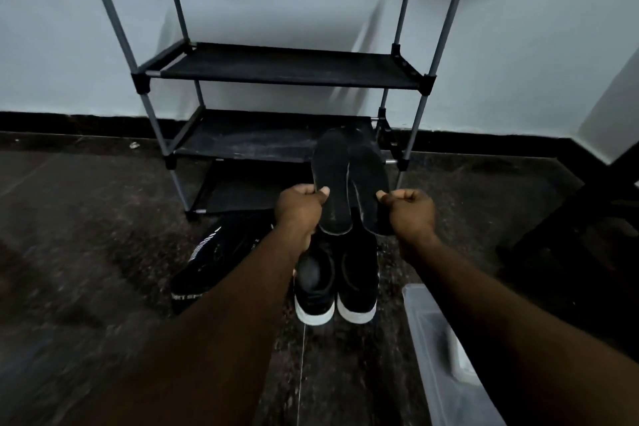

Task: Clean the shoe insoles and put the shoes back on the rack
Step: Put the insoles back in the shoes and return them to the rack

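Two black insoles are held up side by side in front of the shoe rack (287,67). My left hand (300,206) pinches the left insole (331,180) at its edge. My right hand (411,209) pinches the right insole (368,183) at its outer edge. Below them on the dark floor stand two black shoes with white soles, the left shoe (315,290) and the right shoe (358,284), heels toward me. The rack's black fabric shelves hold nothing that I can see.
A black bag or shoe with white lettering (214,263) lies on the floor left of the pair. A clear plastic box (439,349) sits at the lower right, partly behind my right arm. Dark furniture (581,235) stands at the right. The rack is against a pale wall.
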`<state>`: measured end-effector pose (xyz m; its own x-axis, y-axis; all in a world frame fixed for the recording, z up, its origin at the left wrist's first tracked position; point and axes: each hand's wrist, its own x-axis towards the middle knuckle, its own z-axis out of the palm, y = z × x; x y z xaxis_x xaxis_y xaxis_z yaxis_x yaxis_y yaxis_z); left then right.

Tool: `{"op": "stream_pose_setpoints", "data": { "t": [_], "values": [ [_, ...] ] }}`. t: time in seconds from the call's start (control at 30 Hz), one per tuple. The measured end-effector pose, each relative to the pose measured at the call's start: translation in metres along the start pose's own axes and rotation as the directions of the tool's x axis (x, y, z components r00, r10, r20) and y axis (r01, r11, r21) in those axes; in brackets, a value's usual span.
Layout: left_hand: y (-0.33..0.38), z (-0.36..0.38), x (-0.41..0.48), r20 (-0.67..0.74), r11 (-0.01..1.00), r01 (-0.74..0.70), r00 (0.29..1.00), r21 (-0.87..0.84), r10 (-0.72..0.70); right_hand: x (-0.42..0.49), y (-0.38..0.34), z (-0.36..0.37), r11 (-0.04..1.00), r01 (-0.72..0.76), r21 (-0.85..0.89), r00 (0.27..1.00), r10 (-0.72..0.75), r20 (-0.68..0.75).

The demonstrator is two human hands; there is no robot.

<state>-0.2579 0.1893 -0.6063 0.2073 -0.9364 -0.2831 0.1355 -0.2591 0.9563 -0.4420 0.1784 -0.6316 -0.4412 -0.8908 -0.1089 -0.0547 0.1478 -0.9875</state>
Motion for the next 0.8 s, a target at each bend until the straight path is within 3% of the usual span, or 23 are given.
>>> {"op": "stream_pose_setpoints", "data": {
  "t": [0.23, 0.33, 0.47, 0.63, 0.8],
  "values": [
    [0.013, 0.039, 0.076, -0.041, 0.999, 0.032, 0.999, 0.027, -0.030, 0.087, 0.001, 0.024, 0.994, 0.075, -0.074, 0.996, -0.079, -0.045],
    [0.026, 0.054, 0.092, -0.028, 0.999, 0.015, 1.000, 0.033, -0.014, 0.104, -0.005, 0.034, 0.994, 0.090, -0.067, 0.996, -0.089, 0.012],
    [0.032, 0.062, 0.100, -0.024, 0.984, 0.006, 1.000, -0.178, -0.011, 0.107, -0.008, 0.045, 0.991, 0.097, -0.095, 0.993, -0.090, 0.082],
    [0.006, 0.052, 0.094, -0.036, 0.986, 0.034, 0.999, -0.166, -0.041, 0.103, 0.005, 0.049, 0.996, 0.041, -0.079, 0.999, -0.042, -0.004],
    [-0.008, 0.050, 0.085, -0.076, 0.945, 0.139, 0.983, -0.297, -0.168, 0.086, 0.009, 0.049, 0.995, -0.050, -0.081, 0.999, 0.048, -0.025]
  ]
}}
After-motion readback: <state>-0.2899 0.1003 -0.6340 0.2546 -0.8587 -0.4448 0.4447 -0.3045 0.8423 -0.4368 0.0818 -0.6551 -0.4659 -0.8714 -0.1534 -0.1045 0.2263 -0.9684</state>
